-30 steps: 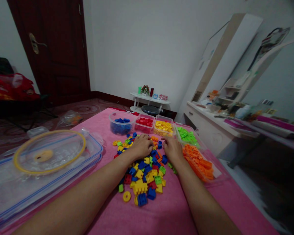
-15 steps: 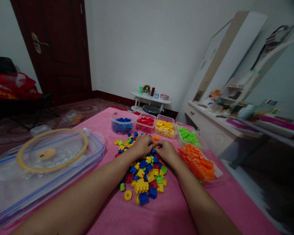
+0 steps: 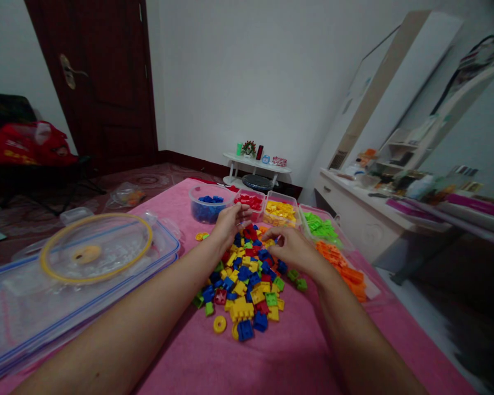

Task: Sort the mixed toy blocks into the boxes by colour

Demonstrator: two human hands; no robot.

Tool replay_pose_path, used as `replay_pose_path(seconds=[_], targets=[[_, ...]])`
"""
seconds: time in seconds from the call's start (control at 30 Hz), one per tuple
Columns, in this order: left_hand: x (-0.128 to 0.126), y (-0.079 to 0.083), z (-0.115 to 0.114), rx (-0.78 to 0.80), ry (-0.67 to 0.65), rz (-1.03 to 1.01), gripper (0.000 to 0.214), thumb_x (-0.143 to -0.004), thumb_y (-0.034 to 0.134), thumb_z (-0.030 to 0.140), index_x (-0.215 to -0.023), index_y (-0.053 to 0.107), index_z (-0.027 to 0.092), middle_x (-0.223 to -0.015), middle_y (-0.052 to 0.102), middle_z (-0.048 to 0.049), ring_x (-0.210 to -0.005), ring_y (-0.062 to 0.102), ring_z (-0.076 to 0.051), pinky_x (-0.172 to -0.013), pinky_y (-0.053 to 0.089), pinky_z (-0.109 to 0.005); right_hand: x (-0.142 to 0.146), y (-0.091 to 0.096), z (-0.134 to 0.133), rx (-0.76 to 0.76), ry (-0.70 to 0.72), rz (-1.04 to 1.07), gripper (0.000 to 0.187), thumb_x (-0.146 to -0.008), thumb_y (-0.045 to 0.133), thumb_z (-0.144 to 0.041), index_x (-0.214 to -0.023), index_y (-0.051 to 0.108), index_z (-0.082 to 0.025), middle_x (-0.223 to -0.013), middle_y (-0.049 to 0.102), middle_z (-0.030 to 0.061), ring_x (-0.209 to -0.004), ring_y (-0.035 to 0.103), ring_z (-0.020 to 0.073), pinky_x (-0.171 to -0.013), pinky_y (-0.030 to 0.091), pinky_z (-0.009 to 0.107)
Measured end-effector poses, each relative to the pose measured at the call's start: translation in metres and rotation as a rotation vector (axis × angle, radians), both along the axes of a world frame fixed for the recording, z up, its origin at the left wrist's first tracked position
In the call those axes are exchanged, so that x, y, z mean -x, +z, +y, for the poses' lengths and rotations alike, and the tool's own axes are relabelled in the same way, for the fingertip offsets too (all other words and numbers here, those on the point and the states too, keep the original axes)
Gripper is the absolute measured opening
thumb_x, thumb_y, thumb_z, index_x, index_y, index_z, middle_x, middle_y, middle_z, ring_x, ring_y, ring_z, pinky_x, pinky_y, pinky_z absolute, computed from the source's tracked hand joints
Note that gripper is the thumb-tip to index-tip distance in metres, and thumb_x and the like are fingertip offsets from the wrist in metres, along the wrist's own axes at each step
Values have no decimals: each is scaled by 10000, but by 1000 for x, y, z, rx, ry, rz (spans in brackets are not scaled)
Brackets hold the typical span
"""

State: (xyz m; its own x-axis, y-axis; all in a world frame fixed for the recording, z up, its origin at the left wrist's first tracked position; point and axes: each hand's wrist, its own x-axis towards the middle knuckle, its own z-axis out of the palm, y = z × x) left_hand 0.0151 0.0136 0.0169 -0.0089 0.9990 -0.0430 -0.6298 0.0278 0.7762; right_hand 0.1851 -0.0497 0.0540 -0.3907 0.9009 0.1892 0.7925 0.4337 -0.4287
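Observation:
A heap of mixed building blocks [image 3: 247, 274] in blue, yellow, red and green lies on the pink cloth. Over its far left side is my left hand [image 3: 231, 222], fingers apart, near the red block tub. Across from it, my right hand [image 3: 291, 246] hangs at the heap's far right side, fingers bent and a gap between thumb and forefinger. A red block [image 3: 250, 231] sits between the two hands, apart from both. My right palm is turned away, and the blocks under the fingers are partly hidden.
Along the far edge stand a round tub of blue blocks [image 3: 208, 210] and boxes of red [image 3: 250, 202], yellow [image 3: 280, 213] and green blocks [image 3: 321, 227]. Orange blocks [image 3: 346, 271] fill a box at right. Clear lids with blue rims [image 3: 164, 258] and a yellow-rimmed round lid [image 3: 45, 263] lie at left.
My hands were together over the heap and have moved apart, the left toward the red tub, the right to the right. Green blocks now show beside the heap under my right wrist.

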Motion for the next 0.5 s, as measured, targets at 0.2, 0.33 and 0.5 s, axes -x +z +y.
replay_pose_path(seconds=[0.2, 0.33, 0.5], targets=[[12, 7, 6, 231, -59, -275, 143, -834, 461, 175, -779, 586, 132, -581, 610, -15, -545, 620, -108, -581, 513, -226, -25, -7, 17, -156, -283, -298, 327, -672, 541, -106, -949, 684, -205, -981, 661, 81, -867, 589, 206, -733, 401, 286], [17, 11, 7, 274, -73, -265, 136, -827, 468, 158, -809, 598, 125, -571, 608, -18, -509, 611, -109, -515, 500, -211, -25, -17, 16, -89, -329, -408, 284, -705, 578, -141, -951, 692, -225, -993, 663, 107, -911, 603, 252, -726, 410, 311], [20, 11, 8, 294, -73, -232, 132, -821, 480, 169, -824, 606, 129, -571, 610, -13, -501, 609, -109, -468, 477, -196, -27, -30, 15, 34, -329, -484, 254, -660, 580, -76, -850, 704, -190, -934, 677, 124, -888, 620, 268, -712, 424, 319]])
